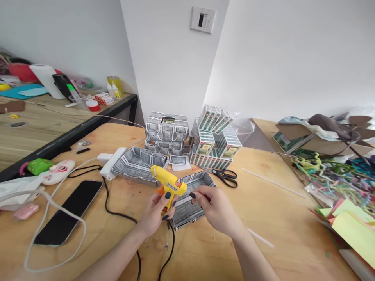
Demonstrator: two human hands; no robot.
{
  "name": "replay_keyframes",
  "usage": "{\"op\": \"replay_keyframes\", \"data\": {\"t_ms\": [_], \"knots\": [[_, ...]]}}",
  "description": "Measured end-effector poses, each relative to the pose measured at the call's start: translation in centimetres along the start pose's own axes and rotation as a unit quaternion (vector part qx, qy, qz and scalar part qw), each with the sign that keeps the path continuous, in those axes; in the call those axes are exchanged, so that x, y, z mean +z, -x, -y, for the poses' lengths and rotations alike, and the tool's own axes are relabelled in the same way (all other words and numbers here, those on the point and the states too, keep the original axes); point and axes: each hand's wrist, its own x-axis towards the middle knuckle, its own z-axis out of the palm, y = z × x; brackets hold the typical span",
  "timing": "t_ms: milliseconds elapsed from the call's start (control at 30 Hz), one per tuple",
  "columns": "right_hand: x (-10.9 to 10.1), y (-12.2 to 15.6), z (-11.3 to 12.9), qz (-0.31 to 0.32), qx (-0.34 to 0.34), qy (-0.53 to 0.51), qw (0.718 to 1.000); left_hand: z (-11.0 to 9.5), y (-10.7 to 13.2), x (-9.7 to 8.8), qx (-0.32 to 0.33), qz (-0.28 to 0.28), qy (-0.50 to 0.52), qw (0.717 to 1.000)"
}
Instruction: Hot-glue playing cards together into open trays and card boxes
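Note:
My left hand [159, 210] is wrapped round the handle of a yellow glue gun [167, 182] with an orange trigger, its black cord [123, 215] trailing off over the table. My right hand [213, 207] is curled with fingertips pinched beside the gun's back end; whether it holds anything I cannot make out. Both hands hover over a small patterned card tray [190, 195] built from playing cards. A second card tray [135, 163] lies just behind the gun.
Stacked card boxes [166, 132] and card packs [215, 136] stand at the back. Black scissors [226, 176] lie to the right, a black phone [68, 210] and white cable [52, 218] to the left. Pipe cleaners [328, 171] and coloured paper [354, 226] crowd the right edge.

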Motion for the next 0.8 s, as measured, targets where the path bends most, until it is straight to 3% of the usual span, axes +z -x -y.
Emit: {"op": "replay_keyframes", "data": {"t_ms": [100,233,300,400,500,667,800], "knots": [[0.1,0.2,0.0,-0.029,-0.038,0.016,0.999,-0.3,0.1,0.0,0.002,-0.003,0.006,1.000],[0.8,1.1,0.9,-0.208,-0.135,0.050,0.968,-1.1,0.0,0.1,0.018,-0.069,0.034,0.997],[1.3,1.9,1.6,-0.251,-0.198,0.066,0.945,-1.6,-0.2,0.1,0.010,-0.105,0.068,0.992],[2.1,3.1,2.6,-0.133,-0.244,0.062,0.959,-2.3,-0.4,0.1,-0.021,-0.140,0.115,0.983],[2.9,3.4,2.8,-0.046,-0.187,0.078,0.978,-2.7,-0.6,-0.1,-0.038,-0.178,0.141,0.973],[4.0,1.3,1.5,-0.009,-0.078,-0.032,0.996,-1.8,-0.5,0.0,-0.053,-0.178,0.102,0.977],[4.9,-0.3,0.3,0.017,-0.039,-0.229,0.972,-0.1,0.3,0.7,0.015,-0.137,0.022,0.990]]}}
